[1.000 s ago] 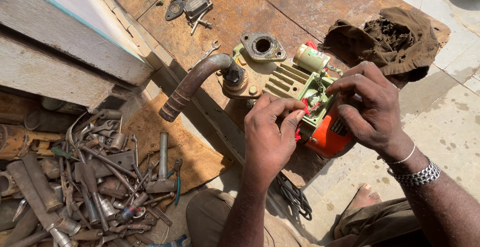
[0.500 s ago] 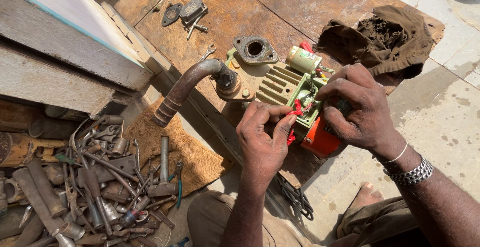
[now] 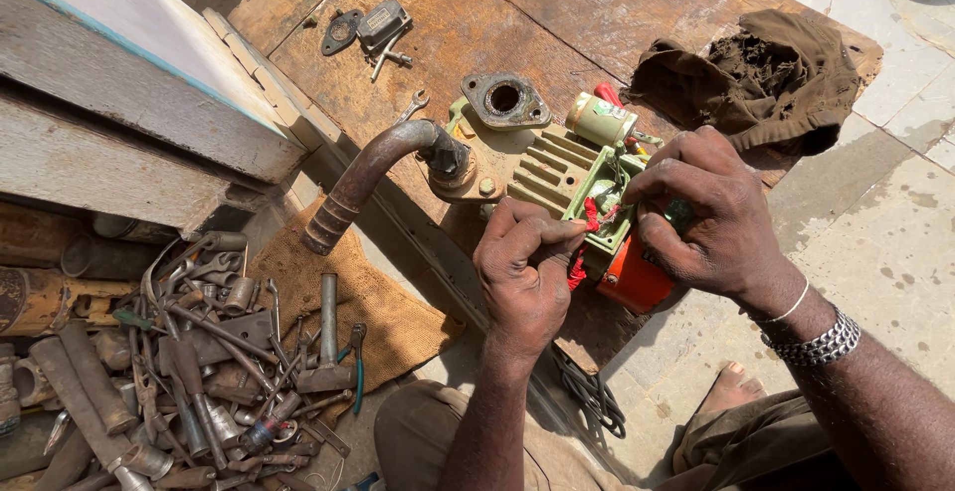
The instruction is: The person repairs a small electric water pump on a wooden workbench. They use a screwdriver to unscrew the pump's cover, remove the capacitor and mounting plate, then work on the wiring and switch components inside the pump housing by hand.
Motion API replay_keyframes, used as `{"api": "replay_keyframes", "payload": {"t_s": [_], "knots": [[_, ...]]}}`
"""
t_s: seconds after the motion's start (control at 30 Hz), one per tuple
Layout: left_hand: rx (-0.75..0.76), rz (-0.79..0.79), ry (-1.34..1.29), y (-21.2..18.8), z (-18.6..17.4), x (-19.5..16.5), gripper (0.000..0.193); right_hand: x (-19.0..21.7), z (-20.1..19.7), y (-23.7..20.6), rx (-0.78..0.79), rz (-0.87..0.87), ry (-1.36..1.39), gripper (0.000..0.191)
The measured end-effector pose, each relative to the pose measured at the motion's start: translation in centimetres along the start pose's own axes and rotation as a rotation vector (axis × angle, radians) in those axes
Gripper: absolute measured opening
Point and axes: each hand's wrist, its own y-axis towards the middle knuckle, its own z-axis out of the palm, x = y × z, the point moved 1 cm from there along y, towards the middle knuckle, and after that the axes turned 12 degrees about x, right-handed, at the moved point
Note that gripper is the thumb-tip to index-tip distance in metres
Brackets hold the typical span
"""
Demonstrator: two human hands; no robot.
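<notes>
A green water pump (image 3: pixel 557 173) with ribbed casing and an orange end cover (image 3: pixel 637 282) lies on a rusty metal plate (image 3: pixel 477 33). My left hand (image 3: pixel 524 272) pinches red wires (image 3: pixel 589 214) at the pump's open terminal box. On the box's right side my right hand (image 3: pixel 708 214) is curled, its fingertips in among the wiring; a metal bracelet sits on that wrist. A pale green cylindrical capacitor (image 3: pixel 600 119) lies just behind the box. A bent rusty pipe (image 3: pixel 368 178) juts from the pump's left end.
A dirty brown rag (image 3: pixel 766 78) lies at the back right. A flange (image 3: pixel 503 101), a small spanner (image 3: pixel 411 106) and small metal parts (image 3: pixel 366 28) rest on the plate. Several rusty tools, a hammer (image 3: pixel 327 342) among them, are piled at the left on burlap. My bare foot (image 3: pixel 731 390) rests on the concrete.
Both hands have shifted slightly on the terminal box, with the left thumb and fingers closing tighter on the red wires. The pump has not moved.
</notes>
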Motion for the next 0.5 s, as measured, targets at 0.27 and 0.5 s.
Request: {"api": "replay_keyframes", "payload": {"t_s": [0.27, 0.5], "knots": [[-0.028, 0.243, 0.245, -0.82, 0.45, 1.08, 0.025, 0.30, -0.13, 0.04, 0.008, -0.004, -0.014, 0.015], [-0.022, 0.487, 0.464, -0.54, 0.22, 1.02, 0.026, 0.72, -0.22, 0.05, 0.014, -0.046, -0.008, 0.015]]}}
